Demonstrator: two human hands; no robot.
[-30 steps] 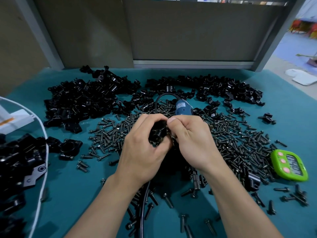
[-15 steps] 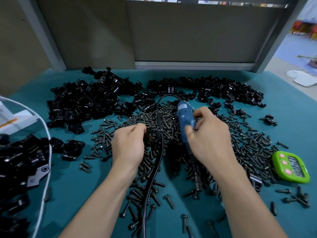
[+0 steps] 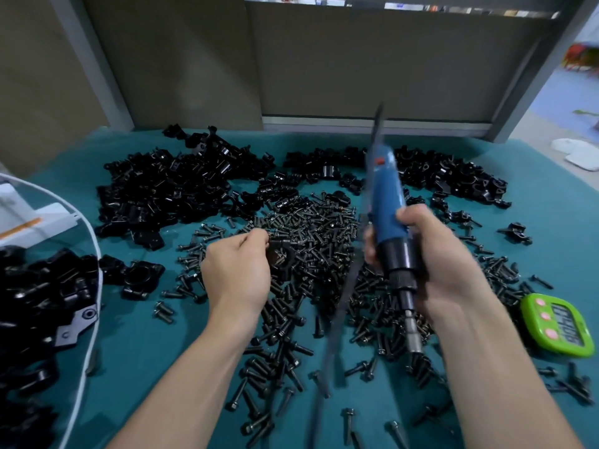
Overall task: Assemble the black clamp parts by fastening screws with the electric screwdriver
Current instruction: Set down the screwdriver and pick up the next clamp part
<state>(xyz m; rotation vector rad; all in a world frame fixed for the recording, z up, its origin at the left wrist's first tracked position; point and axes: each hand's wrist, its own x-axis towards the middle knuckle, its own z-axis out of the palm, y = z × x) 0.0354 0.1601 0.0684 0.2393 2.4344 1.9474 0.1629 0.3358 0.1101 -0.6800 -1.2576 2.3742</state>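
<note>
My left hand (image 3: 238, 273) pinches a black clamp part (image 3: 281, 256) just above the spread of loose black screws (image 3: 311, 222) on the teal table (image 3: 136, 345). My right hand (image 3: 431, 264) grips the blue electric screwdriver (image 3: 387, 202) around its lower body, raised off the table. Its metal bit (image 3: 412, 332) points down toward me and its black cord (image 3: 340, 319) swings, blurred, between my hands. Heaps of black clamp parts (image 3: 168, 192) lie across the back of the table.
A clear bin (image 3: 81, 286) with black parts stands at the left edge. A green timer (image 3: 557, 325) lies at the right. Two clamp pieces (image 3: 139, 277) sit left of my left hand. Screws (image 3: 275, 367) litter the near table. A grey wall panel rises behind.
My hands have separated. The right hand has lifted the screwdriver up from the table and turned it more upright, the cord swinging with it. The left hand has moved left with the clamp part.
</note>
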